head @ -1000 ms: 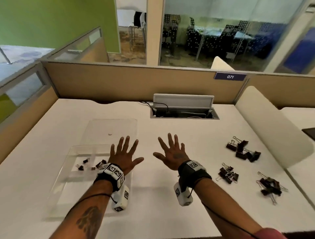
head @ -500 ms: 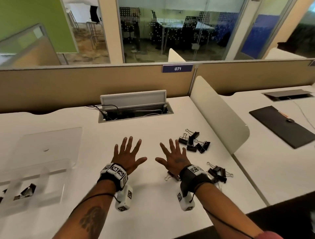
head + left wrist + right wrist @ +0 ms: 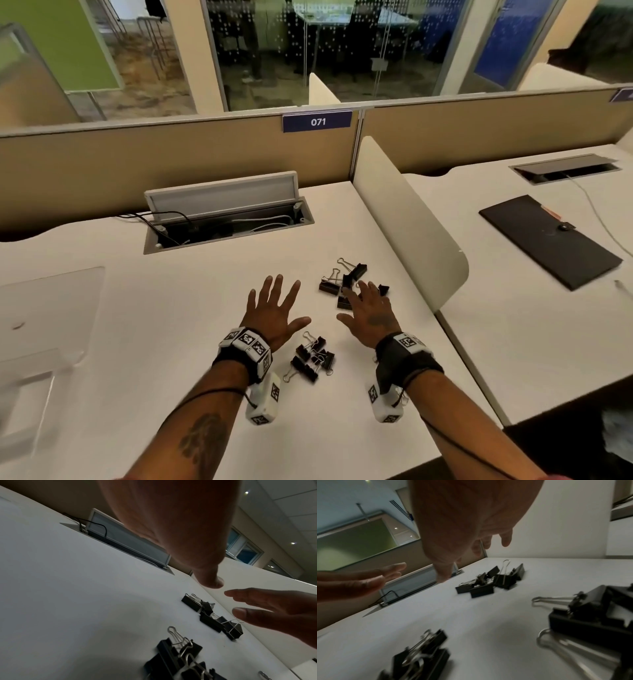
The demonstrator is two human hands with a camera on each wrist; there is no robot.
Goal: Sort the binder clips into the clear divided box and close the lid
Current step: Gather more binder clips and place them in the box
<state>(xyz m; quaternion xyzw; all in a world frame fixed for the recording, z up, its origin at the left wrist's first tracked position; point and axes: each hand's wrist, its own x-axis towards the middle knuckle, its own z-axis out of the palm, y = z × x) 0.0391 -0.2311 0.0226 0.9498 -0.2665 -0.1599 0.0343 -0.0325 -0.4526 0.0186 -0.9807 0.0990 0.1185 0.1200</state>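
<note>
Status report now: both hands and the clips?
Left hand open, empty. Right hand open over far pile of black metal binder clips. Nothing blocking.

White worktop backed by a tan partition bearing a blue plate marked 071. Open cable hatch set into the surface, wires inside. Curved white divider at right; neighbouring desk with a black folder. Beyond: dotted glass wall, green panel.
</note>
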